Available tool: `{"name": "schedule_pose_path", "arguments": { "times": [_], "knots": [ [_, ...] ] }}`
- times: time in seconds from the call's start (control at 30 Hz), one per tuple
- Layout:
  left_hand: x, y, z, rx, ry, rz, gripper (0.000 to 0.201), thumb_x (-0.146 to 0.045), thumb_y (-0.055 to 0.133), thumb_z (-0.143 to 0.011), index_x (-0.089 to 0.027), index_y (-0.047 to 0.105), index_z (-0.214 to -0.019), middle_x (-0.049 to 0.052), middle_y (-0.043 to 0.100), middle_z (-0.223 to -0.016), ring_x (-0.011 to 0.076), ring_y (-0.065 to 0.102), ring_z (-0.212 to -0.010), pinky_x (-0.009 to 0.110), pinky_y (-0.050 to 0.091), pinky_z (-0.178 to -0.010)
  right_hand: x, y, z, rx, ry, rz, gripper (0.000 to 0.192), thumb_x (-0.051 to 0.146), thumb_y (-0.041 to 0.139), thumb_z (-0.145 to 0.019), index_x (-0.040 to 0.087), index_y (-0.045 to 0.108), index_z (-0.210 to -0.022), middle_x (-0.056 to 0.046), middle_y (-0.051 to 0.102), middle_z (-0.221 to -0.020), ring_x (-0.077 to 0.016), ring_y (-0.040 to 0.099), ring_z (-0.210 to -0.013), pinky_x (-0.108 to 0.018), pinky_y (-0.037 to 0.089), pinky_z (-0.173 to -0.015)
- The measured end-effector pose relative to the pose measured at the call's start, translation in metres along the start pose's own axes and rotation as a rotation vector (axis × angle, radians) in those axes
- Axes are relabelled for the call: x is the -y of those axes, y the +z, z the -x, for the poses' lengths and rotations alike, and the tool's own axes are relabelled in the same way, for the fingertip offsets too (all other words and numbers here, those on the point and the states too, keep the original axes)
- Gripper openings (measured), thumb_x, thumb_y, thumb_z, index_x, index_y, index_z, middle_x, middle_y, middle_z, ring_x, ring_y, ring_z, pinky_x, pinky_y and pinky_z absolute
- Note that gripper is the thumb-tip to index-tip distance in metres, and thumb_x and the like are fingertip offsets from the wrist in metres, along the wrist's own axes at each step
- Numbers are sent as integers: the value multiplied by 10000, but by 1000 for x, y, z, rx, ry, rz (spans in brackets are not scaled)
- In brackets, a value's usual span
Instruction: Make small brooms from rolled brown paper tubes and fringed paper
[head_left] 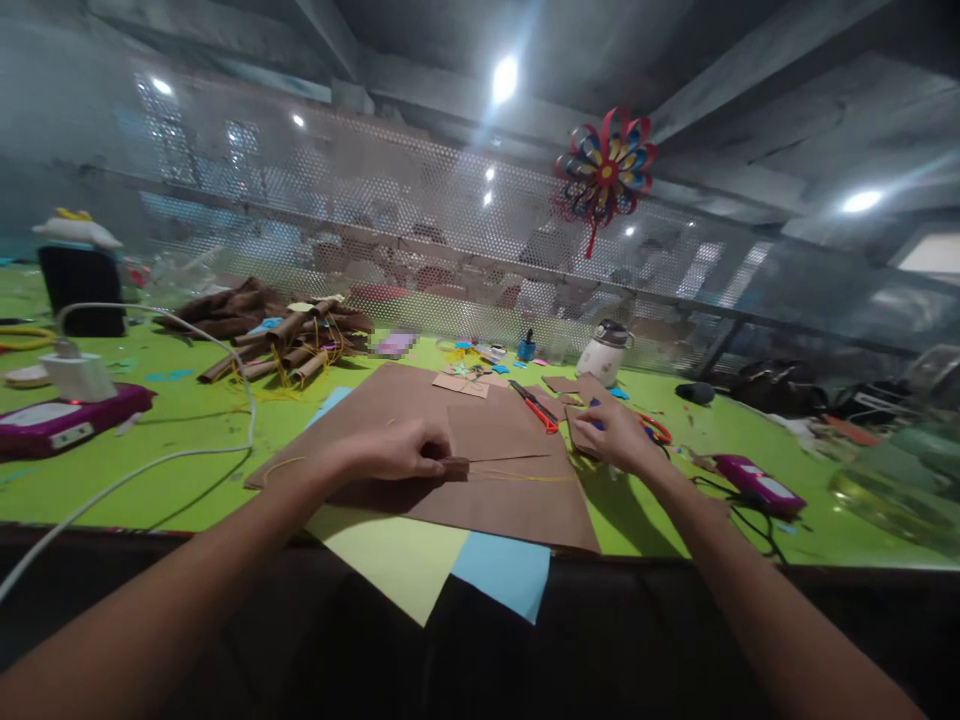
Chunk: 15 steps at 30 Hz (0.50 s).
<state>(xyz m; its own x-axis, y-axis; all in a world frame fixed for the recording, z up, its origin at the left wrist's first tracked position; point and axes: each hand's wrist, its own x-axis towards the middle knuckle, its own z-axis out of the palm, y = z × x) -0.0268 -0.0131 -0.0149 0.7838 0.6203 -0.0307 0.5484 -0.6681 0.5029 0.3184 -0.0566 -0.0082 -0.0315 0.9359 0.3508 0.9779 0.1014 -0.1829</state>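
Far left edge of the green table: a magenta device with a white charger block on it, its white cable trailing toward the near edge. Behind, toward the mesh screen, a heap of rolled brown paper tubes tangled with yellow string. Centre, near edge: a large brown paper sheet, flat, matte, roughly trapezoid, long axis running from the near edge toward the far edge; a yellow sheet and a blue sheet stick out beneath it over the near edge. Left hand is closed, fingers curled, pinching a small brown rolled piece on the sheet; the roll lies left-right, its free end pointing right, with a thin yellow string running rightward from it. Red-handled scissors lie farther back. Right hand rests palm down, fingers loosely spread, on a brown paper scrap at the sheet's right edge; no grip visible. Hands apart. White jar stands behind; a second magenta device lies to the right.
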Motion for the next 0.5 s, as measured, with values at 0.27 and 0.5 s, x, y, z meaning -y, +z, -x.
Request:
{"name": "schedule_pose_path", "arguments": {
  "times": [0.27,0.5],
  "knots": [
    [-9,8,3,-165,68,6,261,-341,522,-822,-170,656,-966,56,648,-896,164,545,-774,255,369,-668,91,18,7,7,-216,-278,202,235,536,-842,172,729,-847,-48,730,-852,-156,643,-725,-254,489,-672],
    [-16,20,10,-288,252,-227,225,-231,477,-861,-177,668,-966,62,650,-843,131,557,-675,239,383,-612,125,10,6,13,-317,-618,206,282,552,-838,155,706,-787,-53,708,-783,-153,610,-710,-272,467,-666]
  ]
}}
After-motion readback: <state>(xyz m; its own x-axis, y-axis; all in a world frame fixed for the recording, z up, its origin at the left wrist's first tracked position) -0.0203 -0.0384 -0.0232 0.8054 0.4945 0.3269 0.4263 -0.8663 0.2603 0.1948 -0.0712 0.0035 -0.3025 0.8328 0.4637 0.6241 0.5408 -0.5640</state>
